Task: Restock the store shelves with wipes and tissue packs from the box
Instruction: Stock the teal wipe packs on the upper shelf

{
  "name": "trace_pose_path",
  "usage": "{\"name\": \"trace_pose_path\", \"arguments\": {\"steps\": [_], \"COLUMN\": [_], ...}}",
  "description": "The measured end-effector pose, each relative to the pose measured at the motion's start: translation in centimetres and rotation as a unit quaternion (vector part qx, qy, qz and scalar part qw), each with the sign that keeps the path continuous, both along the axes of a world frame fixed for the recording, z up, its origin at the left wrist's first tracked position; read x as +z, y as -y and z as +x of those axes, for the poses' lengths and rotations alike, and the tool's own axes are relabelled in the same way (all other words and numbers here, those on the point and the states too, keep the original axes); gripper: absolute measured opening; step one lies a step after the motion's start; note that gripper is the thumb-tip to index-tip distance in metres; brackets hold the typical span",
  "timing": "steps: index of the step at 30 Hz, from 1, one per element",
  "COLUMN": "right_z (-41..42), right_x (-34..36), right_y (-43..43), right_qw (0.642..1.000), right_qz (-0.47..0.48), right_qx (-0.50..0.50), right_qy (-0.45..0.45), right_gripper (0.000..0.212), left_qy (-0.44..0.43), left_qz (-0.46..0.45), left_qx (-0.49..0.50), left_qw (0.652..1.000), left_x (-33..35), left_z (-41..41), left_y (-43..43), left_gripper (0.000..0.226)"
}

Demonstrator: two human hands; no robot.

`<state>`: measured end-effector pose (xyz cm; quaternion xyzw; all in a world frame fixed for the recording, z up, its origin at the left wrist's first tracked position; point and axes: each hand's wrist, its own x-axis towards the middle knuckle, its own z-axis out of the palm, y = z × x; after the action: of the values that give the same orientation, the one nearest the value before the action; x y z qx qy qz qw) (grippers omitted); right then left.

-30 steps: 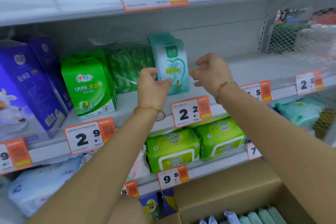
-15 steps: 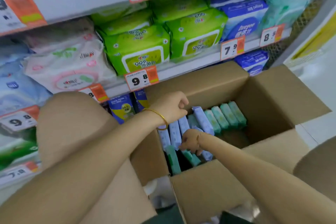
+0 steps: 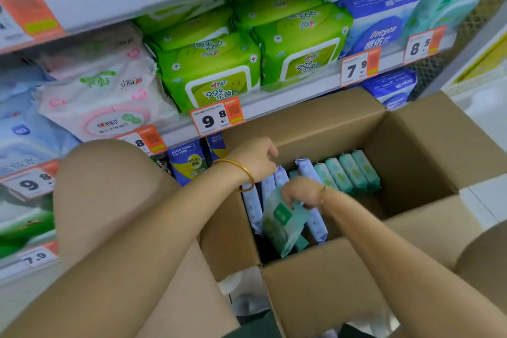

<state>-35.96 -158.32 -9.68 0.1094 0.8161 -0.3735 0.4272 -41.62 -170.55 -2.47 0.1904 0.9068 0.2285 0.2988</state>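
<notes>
An open cardboard box [image 3: 411,143] stands in front of the shelves. Inside it, teal wipe packs [image 3: 354,171] stand in a row at the back right and pale blue packs [image 3: 267,189] stand on the left. My right hand [image 3: 300,192] grips a teal wipe pack [image 3: 282,222] by its top edge, lifted and tilted above the others. My left hand [image 3: 256,158] hovers over the box's back left corner with fingers curled, holding nothing that I can see.
Shelves behind the box hold green wipe packs [image 3: 211,74], pink and white packs [image 3: 107,96], and blue packs [image 3: 378,22], with price tags [image 3: 216,118] along the shelf edges. Box flaps [image 3: 321,282] stick out toward me and to both sides.
A second ago both hands were setting a teal pack on the upper shelf. My view dropped to the box, my right hand reached in, and it now lifts a teal pack out.
</notes>
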Motion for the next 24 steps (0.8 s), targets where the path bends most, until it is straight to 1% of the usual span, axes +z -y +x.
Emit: {"name": "trace_pose_path", "arguments": {"steps": [1, 2, 3, 4, 6, 8, 10, 12, 13, 14, 15, 16, 18, 19, 21, 23, 24], "right_z": [-0.6, -1.0, -1.2, -1.3, -1.5, -1.4, -1.6, -1.4, -1.1, -0.6, -0.2, 0.2, 0.6, 0.5, 0.2, -0.6, -1.2], "right_x": [1.5, 3.1, 4.8, 6.3, 8.3, 9.6, 10.0, 10.0, 10.0, 10.5, 11.1, 12.1, 14.6, 16.1, 19.6, 23.3, 25.0], "right_y": [-1.4, -2.6, -3.7, -4.6, -6.2, -6.9, -7.3, -7.5, -7.6, -7.5, -7.2, -6.7, -5.5, -4.9, -3.8, -2.9, -2.6], "right_qw": [0.997, 0.987, 0.975, 0.96, 0.94, 0.924, 0.9, 0.861, 0.849, 0.845, 0.852, 0.864, 0.888, 0.891, 0.88, 0.858, 0.846], "right_qz": [-0.033, -0.071, -0.118, -0.162, -0.227, -0.26, -0.279, -0.323, -0.349, -0.374, -0.385, -0.387, -0.365, -0.35, -0.329, -0.334, -0.339], "right_qx": [-0.075, -0.142, -0.189, -0.227, -0.253, -0.274, -0.323, -0.375, -0.377, -0.362, -0.334, -0.295, -0.217, -0.188, -0.157, -0.154, -0.164], "right_qy": [-0.013, -0.022, -0.023, -0.026, -0.039, -0.062, -0.088, -0.112, -0.121, -0.121, -0.123, -0.13, -0.177, -0.218, -0.305, -0.359, -0.378], "right_gripper": [0.022, 0.02, 0.012, 0.008, 0.026, 0.016, 0.01, 0.018, 0.027, 0.039, 0.05, 0.052, 0.038, 0.032, 0.031, 0.038, 0.041], "left_qy": [0.032, 0.075, 0.117, 0.147, 0.16, 0.163, 0.172, 0.185, 0.183, 0.173, 0.158, 0.14, 0.103, 0.085, 0.033, -0.006, -0.012], "left_qz": [-0.007, -0.011, -0.005, 0.003, 0.035, 0.104, 0.178, 0.237, 0.263, 0.286, 0.309, 0.329, 0.373, 0.395, 0.432, 0.475, 0.496], "left_qx": [0.005, -0.002, -0.018, -0.037, -0.041, -0.003, 0.031, 0.066, 0.085, 0.105, 0.125, 0.141, 0.169, 0.176, 0.172, 0.168, 0.169], "left_qw": [0.999, 0.997, 0.993, 0.988, 0.986, 0.981, 0.968, 0.951, 0.944, 0.936, 0.929, 0.923, 0.906, 0.898, 0.884, 0.864, 0.852], "left_x": [0.0, 0.2, 0.2, 0.3, 0.7, 1.0, 1.7, 2.6, 3.2, 3.9, 4.8, 5.9, 8.5, 10.0, 13.2, 16.5, 18.1], "left_z": [-0.1, 0.0, 0.1, 0.3, 0.7, 0.9, 1.0, 1.0, 1.0, 0.9, 0.7, 0.7, 0.4, 0.3, 0.3, 0.0, -0.3], "left_y": [0.3, 0.5, 0.7, 0.7, 0.8, 0.8, 0.7, 0.8, 0.9, 1.1, 1.3, 1.4, 1.7, 1.8, 2.1, 2.5, 2.8], "left_gripper": [0.043, 0.049, 0.054, 0.054, 0.041, 0.035, 0.023, 0.019, 0.02, 0.022, 0.023, 0.023, 0.021, 0.021, 0.023, 0.013, 0.006]}}
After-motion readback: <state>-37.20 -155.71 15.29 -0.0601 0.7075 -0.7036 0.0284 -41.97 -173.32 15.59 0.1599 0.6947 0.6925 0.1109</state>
